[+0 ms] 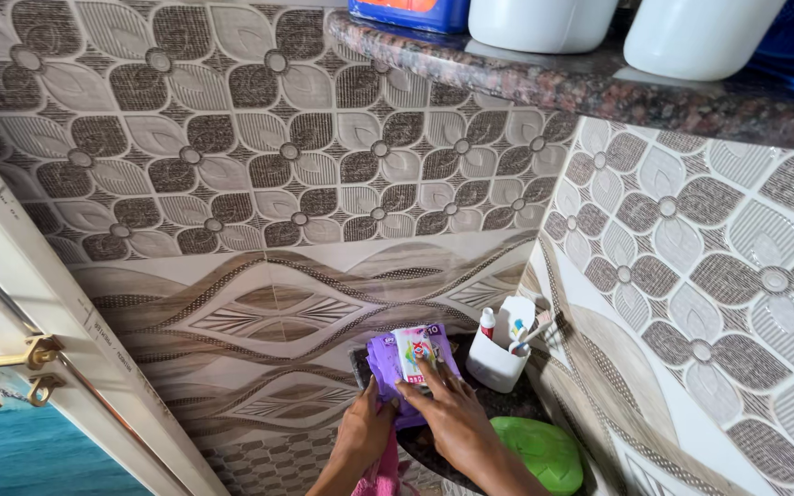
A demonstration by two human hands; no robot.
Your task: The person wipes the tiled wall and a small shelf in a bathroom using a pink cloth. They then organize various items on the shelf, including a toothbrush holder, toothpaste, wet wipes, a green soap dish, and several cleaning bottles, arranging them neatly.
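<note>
Both of my hands rest on a stack of purple sachet packets (395,360) lying on a small dark corner shelf (507,402). My left hand (363,429) grips the stack's lower left edge. My right hand (449,404) lies on top, its fingers pressing a white and pink sachet (413,349) on the stack. Something pink (383,473) shows under my left wrist.
A white holder (500,354) with a toothbrush and a small tube stands right of the packets. A green soap case (544,450) lies at the shelf's front. Patterned tiled walls meet at the corner. A white door frame with a brass latch (34,354) is at the left. White containers (544,20) sit on the granite ledge above.
</note>
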